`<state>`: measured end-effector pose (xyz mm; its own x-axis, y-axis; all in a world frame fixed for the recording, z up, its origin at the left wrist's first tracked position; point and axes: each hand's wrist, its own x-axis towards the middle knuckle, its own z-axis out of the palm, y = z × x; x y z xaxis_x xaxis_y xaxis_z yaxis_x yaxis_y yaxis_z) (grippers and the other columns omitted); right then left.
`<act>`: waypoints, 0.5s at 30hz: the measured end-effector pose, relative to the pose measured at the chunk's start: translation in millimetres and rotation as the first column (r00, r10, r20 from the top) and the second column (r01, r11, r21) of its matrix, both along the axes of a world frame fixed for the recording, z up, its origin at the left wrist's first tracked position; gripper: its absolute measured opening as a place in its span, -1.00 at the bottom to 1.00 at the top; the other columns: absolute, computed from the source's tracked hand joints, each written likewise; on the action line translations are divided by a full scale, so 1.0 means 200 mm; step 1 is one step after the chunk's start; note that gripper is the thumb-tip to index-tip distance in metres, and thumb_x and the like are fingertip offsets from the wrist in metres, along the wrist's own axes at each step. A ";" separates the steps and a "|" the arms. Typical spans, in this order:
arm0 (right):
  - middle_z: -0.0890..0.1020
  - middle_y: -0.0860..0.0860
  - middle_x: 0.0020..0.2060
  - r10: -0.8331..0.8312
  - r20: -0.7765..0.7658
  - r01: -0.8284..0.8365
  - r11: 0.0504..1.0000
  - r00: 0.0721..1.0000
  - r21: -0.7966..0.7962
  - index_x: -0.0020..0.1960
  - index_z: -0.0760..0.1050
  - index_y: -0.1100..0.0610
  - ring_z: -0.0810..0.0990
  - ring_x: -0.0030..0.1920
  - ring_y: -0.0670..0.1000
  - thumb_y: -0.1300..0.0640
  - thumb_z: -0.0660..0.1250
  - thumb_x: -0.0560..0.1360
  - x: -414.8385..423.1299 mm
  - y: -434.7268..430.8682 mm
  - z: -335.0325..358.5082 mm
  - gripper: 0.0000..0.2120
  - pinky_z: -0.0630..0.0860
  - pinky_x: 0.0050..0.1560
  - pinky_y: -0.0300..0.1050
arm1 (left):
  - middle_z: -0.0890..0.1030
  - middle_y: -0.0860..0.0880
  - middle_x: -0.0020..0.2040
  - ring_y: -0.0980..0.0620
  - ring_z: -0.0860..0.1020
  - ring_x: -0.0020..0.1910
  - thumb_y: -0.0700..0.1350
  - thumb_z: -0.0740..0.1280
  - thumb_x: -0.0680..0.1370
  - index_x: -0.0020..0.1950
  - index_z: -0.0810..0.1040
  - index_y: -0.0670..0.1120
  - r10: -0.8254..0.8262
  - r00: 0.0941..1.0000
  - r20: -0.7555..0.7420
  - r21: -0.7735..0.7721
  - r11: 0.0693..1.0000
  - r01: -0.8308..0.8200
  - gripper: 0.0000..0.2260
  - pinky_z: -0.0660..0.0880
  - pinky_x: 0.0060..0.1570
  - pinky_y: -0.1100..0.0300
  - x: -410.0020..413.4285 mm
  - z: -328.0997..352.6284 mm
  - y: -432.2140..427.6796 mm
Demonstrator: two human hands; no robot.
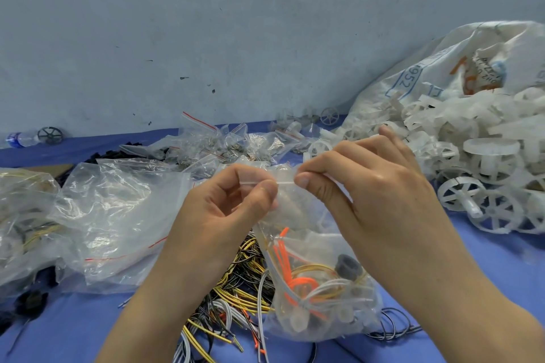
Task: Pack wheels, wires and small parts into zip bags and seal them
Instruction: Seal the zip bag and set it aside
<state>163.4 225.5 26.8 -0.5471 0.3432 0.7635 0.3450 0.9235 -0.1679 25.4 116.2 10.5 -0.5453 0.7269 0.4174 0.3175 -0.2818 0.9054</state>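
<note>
Filled zip bag (321, 289) held up over the wire pile (233, 298) at the desk's near edge, its mouth strip pinched.

Left hand (227, 209) and right hand (362, 186) each pinch the top strip, thumbs close together; film looks light, limp, slippery (contents sag low); best gripped along the stiffer seal.

We count two hands, the left hand (224, 203) and the right hand (374, 186), on one zip bag (318, 298); one woven sack (442, 74); one water bottle (20, 138); two dark wheels (50, 135). The white wheels (460, 194) and loose wires (236, 303) are too many to count.
</note>
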 end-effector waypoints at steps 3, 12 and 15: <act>0.67 -0.07 -0.18 0.011 -0.021 -0.011 1.000 1.000 0.011 -0.05 0.67 0.04 0.60 -0.06 0.15 -0.11 0.14 0.58 0.00 0.01 0.00 -0.63 0.33 0.39 0.27 | 0.68 -0.08 -0.23 0.10 0.64 -0.23 0.00 0.37 0.44 -0.14 0.64 -0.08 -0.008 1.000 -0.004 -0.014 1.000 0.008 -0.84 0.51 -0.18 0.40 0.00 0.00 0.00; 0.67 -0.10 -0.17 0.044 -0.037 -0.042 0.998 0.998 0.043 -0.05 0.66 0.01 0.60 -0.05 0.12 -0.10 0.17 0.59 0.00 0.01 0.00 -0.67 0.33 0.39 0.26 | 0.69 0.00 -0.23 0.14 0.65 -0.22 0.00 0.42 0.48 -0.07 0.68 0.00 -0.046 0.999 0.019 0.001 0.999 0.046 -0.89 0.50 -0.22 0.39 0.01 -0.03 0.02; 0.67 -0.12 -0.14 0.016 0.021 -0.016 1.000 1.000 0.022 -0.02 0.65 -0.01 0.58 -0.01 0.11 -0.15 0.12 0.59 0.02 0.02 0.00 -0.63 0.31 0.40 0.26 | 0.68 0.00 -0.24 0.12 0.64 -0.22 0.02 0.43 0.47 -0.10 0.67 -0.01 -0.041 0.999 0.009 0.013 0.999 0.041 -0.87 0.51 -0.20 0.36 0.01 -0.04 0.02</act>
<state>167.6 230.3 27.3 -0.5685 0.3169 0.7592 0.3332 0.9325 -0.1398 26.5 121.0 2.6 -0.5186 0.7436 0.4220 0.2972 -0.3060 0.9045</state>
